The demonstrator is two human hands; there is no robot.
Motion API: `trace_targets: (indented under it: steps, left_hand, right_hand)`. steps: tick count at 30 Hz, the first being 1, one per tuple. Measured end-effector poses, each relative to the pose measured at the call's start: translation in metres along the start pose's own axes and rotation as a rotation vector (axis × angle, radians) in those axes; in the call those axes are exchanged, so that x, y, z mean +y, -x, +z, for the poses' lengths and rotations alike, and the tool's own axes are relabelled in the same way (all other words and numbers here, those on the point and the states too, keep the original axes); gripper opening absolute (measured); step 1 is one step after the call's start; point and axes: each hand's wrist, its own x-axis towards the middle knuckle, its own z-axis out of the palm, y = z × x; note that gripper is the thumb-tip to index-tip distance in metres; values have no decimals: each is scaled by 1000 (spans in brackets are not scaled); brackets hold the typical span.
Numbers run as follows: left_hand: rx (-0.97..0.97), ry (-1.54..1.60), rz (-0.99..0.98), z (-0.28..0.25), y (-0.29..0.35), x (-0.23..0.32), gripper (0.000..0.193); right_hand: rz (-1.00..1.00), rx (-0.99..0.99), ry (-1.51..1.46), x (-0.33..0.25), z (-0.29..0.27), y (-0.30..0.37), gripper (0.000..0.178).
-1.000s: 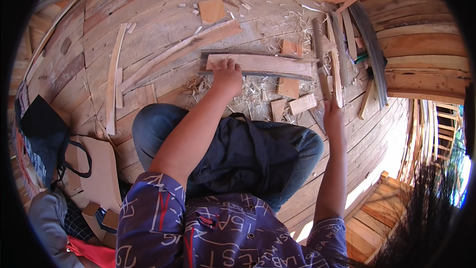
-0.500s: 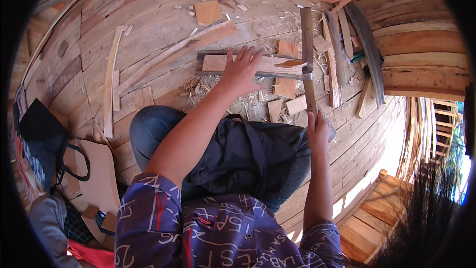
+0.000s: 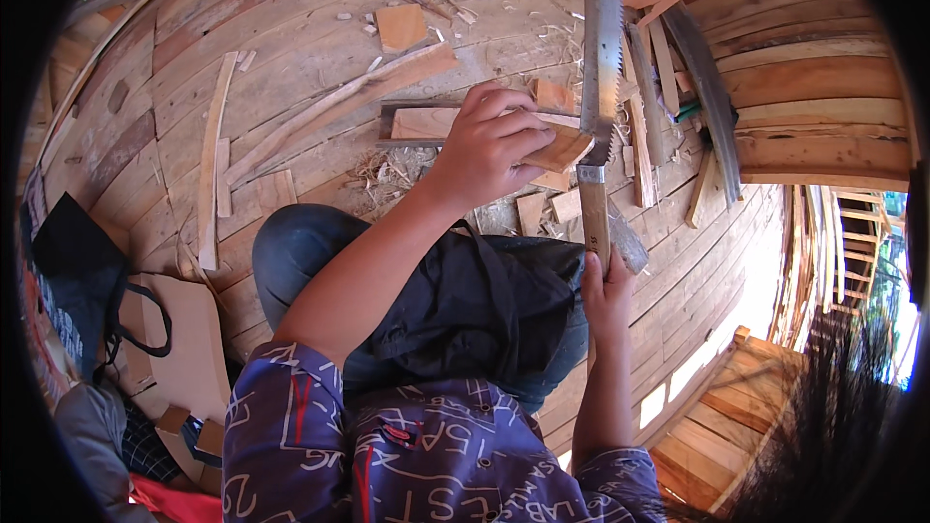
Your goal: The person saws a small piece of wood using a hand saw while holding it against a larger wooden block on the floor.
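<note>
My right hand point(image 3: 607, 295) is wrapped round the long wooden handle of a handsaw point(image 3: 603, 48). The blade points away from me, its flat face showing and its teeth along the right edge. My left hand point(image 3: 492, 147) pinches a small wooden block point(image 3: 562, 149), tilted, its right end right by the base of the blade; whether they touch I cannot tell. Behind that hand lies a pale wooden board point(image 3: 423, 123) on a darker grey plank point(image 3: 386, 126). My left hand hides part of both.
Wood shavings point(image 3: 383, 169) and several offcuts lie around the plank, among them a square block point(image 3: 401, 28). A long split strip point(image 3: 349, 107) lies to the left. Stacked timber point(image 3: 814, 116) stands at the right. A black bag point(image 3: 82, 252) and cardboard point(image 3: 179, 324) are at lower left.
My left hand has moved right from the board and now grips the small block. The saw has turned from edge-on to show its flat face, and my right hand has come slightly nearer.
</note>
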Motion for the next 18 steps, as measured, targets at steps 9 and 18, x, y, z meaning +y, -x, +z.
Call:
trace_targets:
  steps: [9,18]
  left_hand:
    - [65,-92,-15,-7,-1,14,25]
    - [33,-6,-474,-17,-9,16,19]
  right_hand:
    - [-5,103,57,-11,16,16,23]
    - [-102,135,111,-62,43,10,24]
